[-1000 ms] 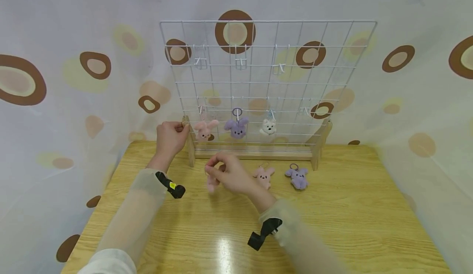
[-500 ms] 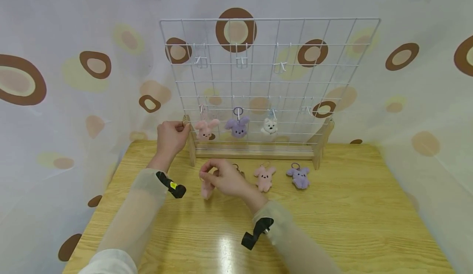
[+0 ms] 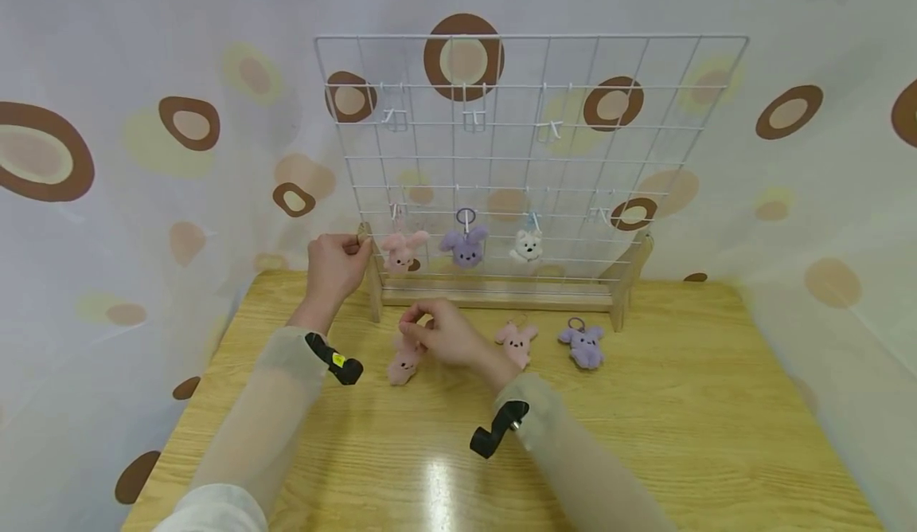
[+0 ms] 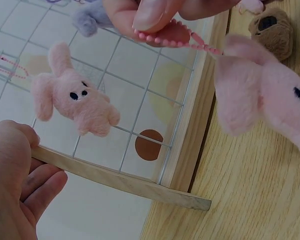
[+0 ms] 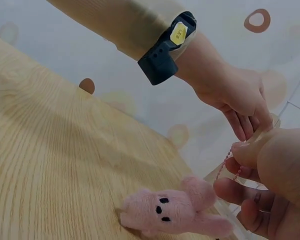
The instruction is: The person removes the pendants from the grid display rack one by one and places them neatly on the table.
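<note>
The pink plush [image 3: 403, 366] is held before the rack [image 3: 494, 299], its chain [image 4: 162, 42] pinched by the right hand [image 3: 453, 336], the upright [image 3: 374, 289] gripped by the left hand [image 3: 337, 267]. If pinched loosely, it could be dropped.

I count: pink plush toys [image 3: 403, 369] [image 3: 399, 255] [image 3: 517, 344], 3 | purple plush toys [image 3: 467, 253] [image 3: 586, 350], 2 | white plush toy [image 3: 528, 247], 1 | brown plush toy [image 4: 277, 41], 1 | hooks [image 3: 552, 129], 7 | grid stand [image 3: 530, 301], 1 | wooden table [image 3: 680, 404], 1 | my hands [image 3: 337, 267] [image 3: 450, 337], 2 | wrist cameras [image 3: 349, 370] [image 3: 483, 442], 2

Soft, even light.
Pale glare [image 3: 438, 492] on wooden tabletop [image 3: 716, 428], wearer's side of right hand [image 3: 450, 334]; right-wrist view dimmer.
</note>
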Available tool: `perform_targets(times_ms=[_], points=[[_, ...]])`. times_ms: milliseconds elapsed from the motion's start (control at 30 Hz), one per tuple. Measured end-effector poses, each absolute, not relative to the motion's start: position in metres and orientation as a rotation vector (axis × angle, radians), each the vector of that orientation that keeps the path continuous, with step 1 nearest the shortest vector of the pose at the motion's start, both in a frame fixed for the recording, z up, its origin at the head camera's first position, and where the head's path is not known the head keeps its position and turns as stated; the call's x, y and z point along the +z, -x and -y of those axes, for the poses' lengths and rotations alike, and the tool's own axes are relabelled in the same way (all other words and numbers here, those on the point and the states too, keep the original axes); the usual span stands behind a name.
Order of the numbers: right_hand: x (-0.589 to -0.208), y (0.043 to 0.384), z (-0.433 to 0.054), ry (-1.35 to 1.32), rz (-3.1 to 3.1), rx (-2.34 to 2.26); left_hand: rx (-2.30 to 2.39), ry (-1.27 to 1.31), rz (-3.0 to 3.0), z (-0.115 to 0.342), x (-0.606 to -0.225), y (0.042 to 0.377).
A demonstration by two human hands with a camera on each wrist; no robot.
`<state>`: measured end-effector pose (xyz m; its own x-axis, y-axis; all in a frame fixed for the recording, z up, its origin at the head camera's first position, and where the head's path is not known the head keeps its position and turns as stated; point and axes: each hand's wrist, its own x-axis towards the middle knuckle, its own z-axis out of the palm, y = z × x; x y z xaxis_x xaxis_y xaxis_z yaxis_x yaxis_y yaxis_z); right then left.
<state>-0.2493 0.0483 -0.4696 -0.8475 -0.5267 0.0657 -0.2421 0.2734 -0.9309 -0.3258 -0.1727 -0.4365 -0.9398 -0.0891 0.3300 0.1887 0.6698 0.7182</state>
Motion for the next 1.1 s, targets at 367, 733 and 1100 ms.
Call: perform_targets(times_ms=[367, 733, 1100], points=[[-0.48, 0.263, -0.044, 0.675, -2.302, -1.613, -1.171, 0.056, 2.551, 0.172, -0.436, 0.327], [-0.487, 0.275, -0.031, 0.598, -2.393, -1.597, -1.173, 0.063, 2.558, 0.172, -0.435, 0.325], [-0.495, 0.285, -0.023, 0.559, -2.385, -1.646, -1.174, 0.073, 2.561, 0.172, -0.434, 0.324]])
